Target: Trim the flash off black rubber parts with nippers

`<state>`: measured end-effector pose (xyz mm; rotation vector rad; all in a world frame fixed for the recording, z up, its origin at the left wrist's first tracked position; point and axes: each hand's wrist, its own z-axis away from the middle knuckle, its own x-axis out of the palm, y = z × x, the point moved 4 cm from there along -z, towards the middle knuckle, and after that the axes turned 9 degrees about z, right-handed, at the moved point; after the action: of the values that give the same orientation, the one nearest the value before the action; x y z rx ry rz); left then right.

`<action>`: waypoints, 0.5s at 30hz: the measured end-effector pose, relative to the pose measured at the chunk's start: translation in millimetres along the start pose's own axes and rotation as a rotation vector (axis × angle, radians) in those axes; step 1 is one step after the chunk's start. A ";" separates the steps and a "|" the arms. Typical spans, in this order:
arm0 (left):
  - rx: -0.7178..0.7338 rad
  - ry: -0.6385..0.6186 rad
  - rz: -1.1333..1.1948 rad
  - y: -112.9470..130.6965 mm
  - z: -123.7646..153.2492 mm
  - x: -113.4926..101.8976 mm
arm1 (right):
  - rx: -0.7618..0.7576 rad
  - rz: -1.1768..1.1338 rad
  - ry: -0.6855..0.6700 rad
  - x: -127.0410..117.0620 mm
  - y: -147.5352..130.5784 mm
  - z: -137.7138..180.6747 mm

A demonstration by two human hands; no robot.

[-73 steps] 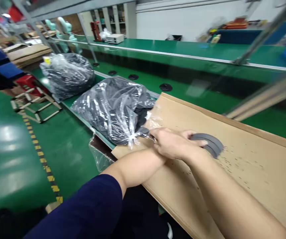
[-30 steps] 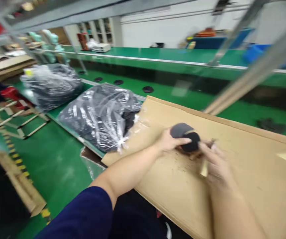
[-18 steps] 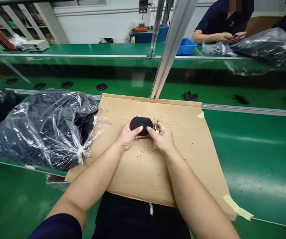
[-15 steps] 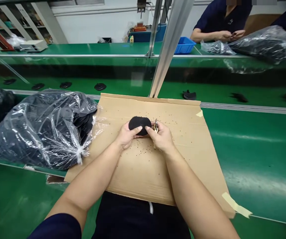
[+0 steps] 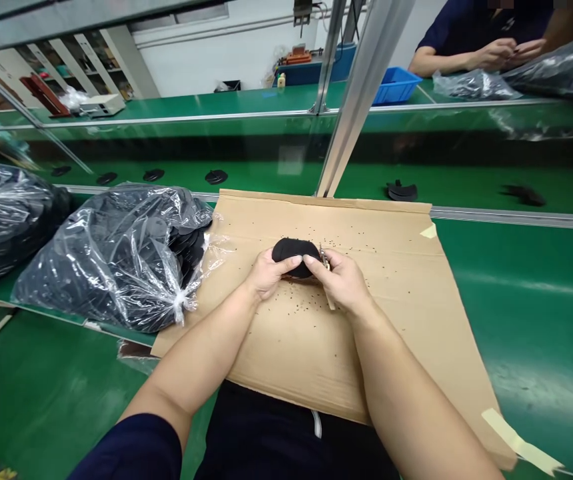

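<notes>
My left hand grips a black oval fabric piece over a flat cardboard sheet. My right hand is closed around a small metal tool with a pale handle, its tip at the right edge of the black piece. Small dark specks lie scattered on the cardboard around both hands. A clear plastic bag of black pieces lies just left of the cardboard, its open end toward my left hand.
A second plastic bag sits at far left. Several black pieces lie on the green conveyor beyond the cardboard. A slanted metal post rises behind. Another person's hands work at the far bench beside a blue bin.
I took a black piece from the bag side at left and brought it to the middle of the cardboard. My right hand brought the tool to its edge. The view swung rightward.
</notes>
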<state>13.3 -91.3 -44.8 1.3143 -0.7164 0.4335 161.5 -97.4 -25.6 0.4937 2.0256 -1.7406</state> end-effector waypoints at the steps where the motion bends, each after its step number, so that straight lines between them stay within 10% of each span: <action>1: -0.002 -0.017 -0.013 0.8 0.9 1.2 | -0.004 -0.020 -0.007 0.3 0.5 0.0; 15: -0.068 0.102 -0.026 -3.5 -2.2 -7.5 | -0.071 0.020 0.136 3.7 -8.6 4.1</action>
<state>10.7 -89.2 -52.7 1.2277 -0.6233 0.4488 154.2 -102.8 -20.8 0.6220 2.1597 -1.6571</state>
